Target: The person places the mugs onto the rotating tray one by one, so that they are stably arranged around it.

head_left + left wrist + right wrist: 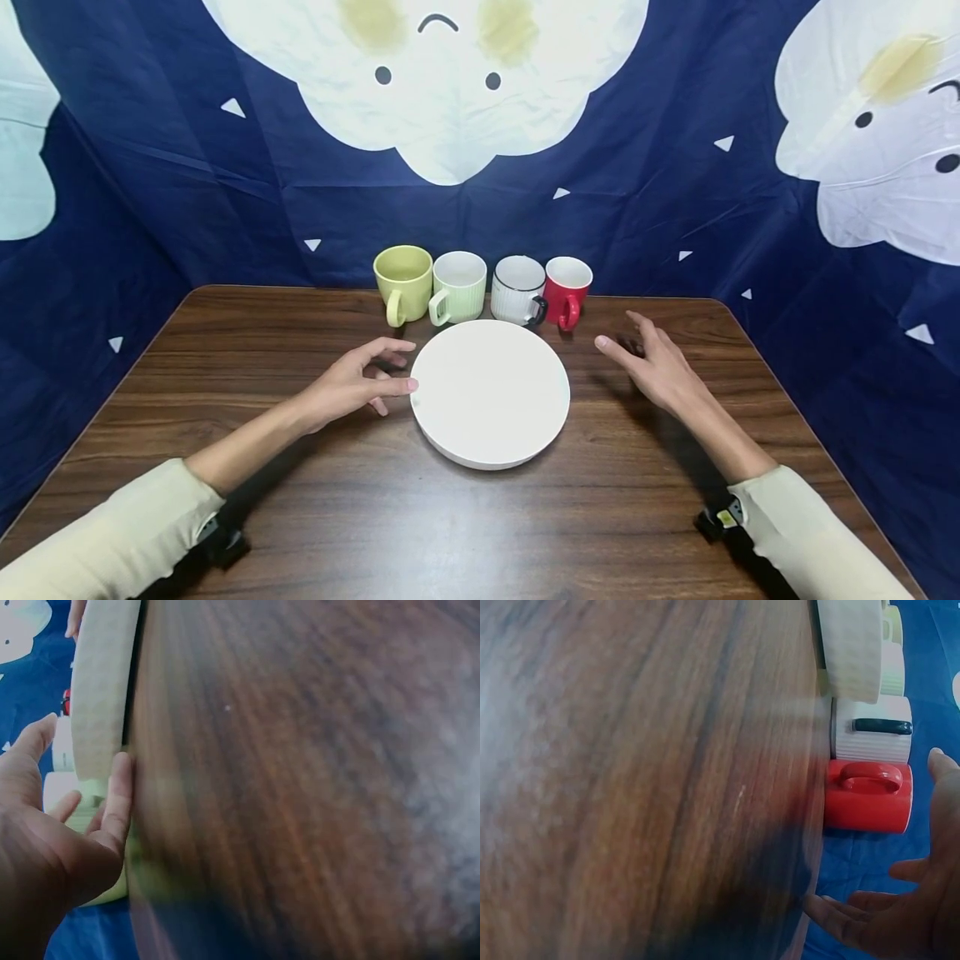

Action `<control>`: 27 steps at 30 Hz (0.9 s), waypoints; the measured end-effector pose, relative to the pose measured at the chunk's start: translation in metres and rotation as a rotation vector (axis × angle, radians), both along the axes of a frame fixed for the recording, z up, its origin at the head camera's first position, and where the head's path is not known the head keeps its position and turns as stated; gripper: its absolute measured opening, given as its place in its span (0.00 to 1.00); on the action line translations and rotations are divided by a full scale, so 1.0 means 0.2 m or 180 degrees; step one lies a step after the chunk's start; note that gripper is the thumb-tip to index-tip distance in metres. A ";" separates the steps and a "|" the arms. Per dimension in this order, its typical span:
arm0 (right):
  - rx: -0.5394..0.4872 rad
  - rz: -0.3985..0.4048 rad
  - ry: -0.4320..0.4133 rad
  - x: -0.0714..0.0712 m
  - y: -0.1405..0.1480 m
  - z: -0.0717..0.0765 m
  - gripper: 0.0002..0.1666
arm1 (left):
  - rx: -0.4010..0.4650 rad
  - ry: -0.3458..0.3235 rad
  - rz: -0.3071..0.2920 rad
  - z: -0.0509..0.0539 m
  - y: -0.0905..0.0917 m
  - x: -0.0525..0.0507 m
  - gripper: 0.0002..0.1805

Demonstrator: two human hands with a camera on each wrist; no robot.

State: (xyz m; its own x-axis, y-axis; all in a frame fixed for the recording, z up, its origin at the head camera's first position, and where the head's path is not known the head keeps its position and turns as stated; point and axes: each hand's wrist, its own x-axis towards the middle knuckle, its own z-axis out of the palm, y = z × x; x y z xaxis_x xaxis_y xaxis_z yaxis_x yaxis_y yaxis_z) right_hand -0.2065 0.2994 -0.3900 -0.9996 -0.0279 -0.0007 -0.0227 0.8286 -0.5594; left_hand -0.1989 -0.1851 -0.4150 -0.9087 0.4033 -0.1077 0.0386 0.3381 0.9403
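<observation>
Four mugs [412,287] [461,287] [516,292] [561,296], one thick white disc [490,393], two bare grips [358,380] [660,367], one wooden table [480,533], two pale sleeves [127,533] [817,529]

The round disc [490,392] is plain white. The leftmost mug [415,297] is solid yellow-green; the second mug [467,302], pale mint with vertical ribbing and a whitish inside; the third mug [511,307], black-rimmed ribbed white with a black handle [537,311]; the fourth mug [556,299], red outside, white inside. Brown wood grain streaks the surface [337,500], cream colours the sleeves [112,533], and the navy backdrop [187,192] carries white clouds [442,112] and triangles [233,107]
</observation>
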 end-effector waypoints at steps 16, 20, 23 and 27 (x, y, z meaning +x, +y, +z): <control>-0.0021 -0.0031 0.0052 0.01 -0.02 0.02 0.64 | 0.0445 -0.0095 -0.0174 -0.08 -0.03 -0.06 0.39; 0.0007 -0.0058 0.0039 0.01 -0.02 0.02 0.64 | 0.0568 -0.0157 -0.0192 -0.09 -0.02 -0.06 0.39; 0.0013 -0.0062 0.0030 0.01 -0.03 0.02 0.65 | 0.0657 -0.0229 -0.0226 -0.10 0.00 -0.07 0.38; -0.0012 -0.0056 0.0017 0.01 -0.03 0.02 0.65 | 0.0665 -0.0303 -0.0238 -0.10 0.01 -0.09 0.38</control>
